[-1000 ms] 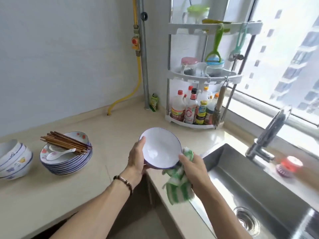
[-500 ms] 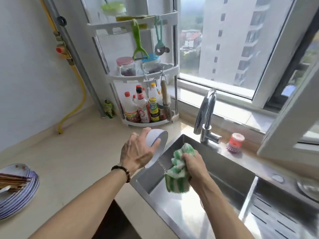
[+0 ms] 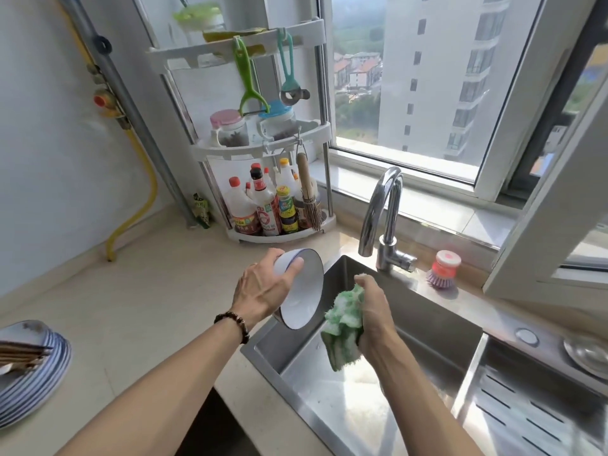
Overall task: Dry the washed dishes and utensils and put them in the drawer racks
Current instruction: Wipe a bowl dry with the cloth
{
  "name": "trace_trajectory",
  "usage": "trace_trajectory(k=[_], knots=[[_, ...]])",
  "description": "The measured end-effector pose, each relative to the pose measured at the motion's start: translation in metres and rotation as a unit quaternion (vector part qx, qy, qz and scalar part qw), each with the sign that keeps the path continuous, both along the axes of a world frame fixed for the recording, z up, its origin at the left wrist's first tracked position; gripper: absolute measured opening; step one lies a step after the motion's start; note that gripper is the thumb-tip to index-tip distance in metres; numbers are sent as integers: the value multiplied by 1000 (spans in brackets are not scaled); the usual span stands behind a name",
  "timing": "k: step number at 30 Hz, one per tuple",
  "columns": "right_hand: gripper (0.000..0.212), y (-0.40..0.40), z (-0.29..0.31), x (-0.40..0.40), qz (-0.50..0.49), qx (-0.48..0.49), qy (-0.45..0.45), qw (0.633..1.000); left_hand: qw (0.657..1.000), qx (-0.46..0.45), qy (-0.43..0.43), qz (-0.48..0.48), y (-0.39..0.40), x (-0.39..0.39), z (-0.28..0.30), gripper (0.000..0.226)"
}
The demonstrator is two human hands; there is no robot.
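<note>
Your left hand [image 3: 263, 291] gripped the white bowl [image 3: 301, 291] by its blue-edged rim, thumb curled over the top edge, fingers hidden behind it. You held the bowl tipped on its side over the near left corner of the sink [image 3: 394, 373], its opening facing right toward your other hand. Your right hand [image 3: 375, 314] was closed tight around the bunched green and white cloth [image 3: 342, 327], held over the basin just right of the bowl; whether cloth and bowl touched could not be told.

On the table [image 3: 131, 307], at the far left edge of view, sat a stack of blue-striped plates [image 3: 36, 380] with dark chopsticks [image 3: 19, 353] lying across the top. Far behind the bowl, in the corner, stood a white three-tier rack [image 3: 260, 146] holding sauce bottles [image 3: 266, 212] on the bottom tier, jars in the middle, and a green peeler [image 3: 248, 90] hanging from the top tier. The chrome tap [image 3: 385, 222] rose at the far rim of the sink, with a red-topped scrub brush [image 3: 442, 269] just right of it.
</note>
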State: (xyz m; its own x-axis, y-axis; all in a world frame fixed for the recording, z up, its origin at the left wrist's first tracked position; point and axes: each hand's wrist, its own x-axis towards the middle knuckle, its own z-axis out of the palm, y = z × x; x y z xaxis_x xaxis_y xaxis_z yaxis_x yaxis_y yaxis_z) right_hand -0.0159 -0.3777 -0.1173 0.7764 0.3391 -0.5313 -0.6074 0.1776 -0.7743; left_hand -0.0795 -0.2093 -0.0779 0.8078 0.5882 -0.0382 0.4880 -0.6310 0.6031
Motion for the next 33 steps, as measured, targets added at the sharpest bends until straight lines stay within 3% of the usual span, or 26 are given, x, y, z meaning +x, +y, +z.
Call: trace_trajectory(k=[2, 3, 5, 6, 8, 9, 10, 11, 13, 14, 15, 16, 18, 20, 22, 24, 26, 27, 29, 30, 33], knots=[[28, 4, 6, 2, 19, 65, 17, 998, 999, -28, 2, 17, 2, -1, -1, 49], [22, 5, 9, 4, 31, 47, -29, 998, 999, -43, 2, 24, 3, -2, -1, 44], [22, 6, 15, 7, 70, -92, -196, 974, 998, -62, 3, 34, 7, -4, -3, 41], [27, 8, 14, 9, 103, -192, -291, 932, 997, -66, 4, 37, 8, -5, -5, 41], [35, 13, 14, 12, 154, -374, -416, 815, 996, -71, 8, 45, 12, -8, -6, 41], [36, 17, 11, 13, 166, -431, -440, 770, 996, -73, 13, 50, 14, -9, -7, 41], [40, 18, 10, 12, 171, -454, -439, 756, 996, -74, 17, 51, 15, -11, -8, 41], [49, 21, 2, 11, 179, -450, -414, 770, 996, -75, 19, 53, 16, -13, -10, 42], [58, 25, -9, 14, 184, -361, -274, 872, 995, -77, 28, 53, 18, -17, -13, 43], [52, 24, -12, 15, 183, -284, -177, 924, 995, -75, 36, 54, 19, -19, -14, 43], [41, 23, -15, 16, 175, -221, -111, 953, 995, -71, 43, 59, 20, -21, -16, 44], [28, 22, -13, 14, 161, -192, -102, 963, 994, -65, 50, 66, 22, -24, -17, 46], [19, 27, -8, 7, 103, -185, -194, 958, 993, -60, 64, 83, 24, -26, -19, 48], [19, 33, -1, -11, 71, -222, -365, 902, 989, -90, 66, 102, 26, -28, -21, 51], [21, 42, 3, -36, 195, -204, -462, 841, 979, -163, 31, 121, 24, -28, -22, 59], [28, 44, 5, -51, 356, -112, -395, 839, 977, -187, 14, 105, 22, -28, -19, 63], [41, 42, 6, -47, 426, -91, -372, 820, 981, -180, 19, 64, 22, -28, -14, 65], [53, 39, 7, -44, 445, -141, -423, 776, 980, -190, 15, 50, 25, -29, -12, 67], [84, 37, 2, -43, 462, -258, -546, 650, 968, -251, 5, 30, 31, -31, -9, 68], [96, 38, 1, -48, 470, -256, -578, 617, 959, -282, -3, 26, 33, -31, -7, 69], [100, 39, -1, -61, 480, -246, -599, 592, 959, -283, -16, 20, 35, -28, -6, 78]])
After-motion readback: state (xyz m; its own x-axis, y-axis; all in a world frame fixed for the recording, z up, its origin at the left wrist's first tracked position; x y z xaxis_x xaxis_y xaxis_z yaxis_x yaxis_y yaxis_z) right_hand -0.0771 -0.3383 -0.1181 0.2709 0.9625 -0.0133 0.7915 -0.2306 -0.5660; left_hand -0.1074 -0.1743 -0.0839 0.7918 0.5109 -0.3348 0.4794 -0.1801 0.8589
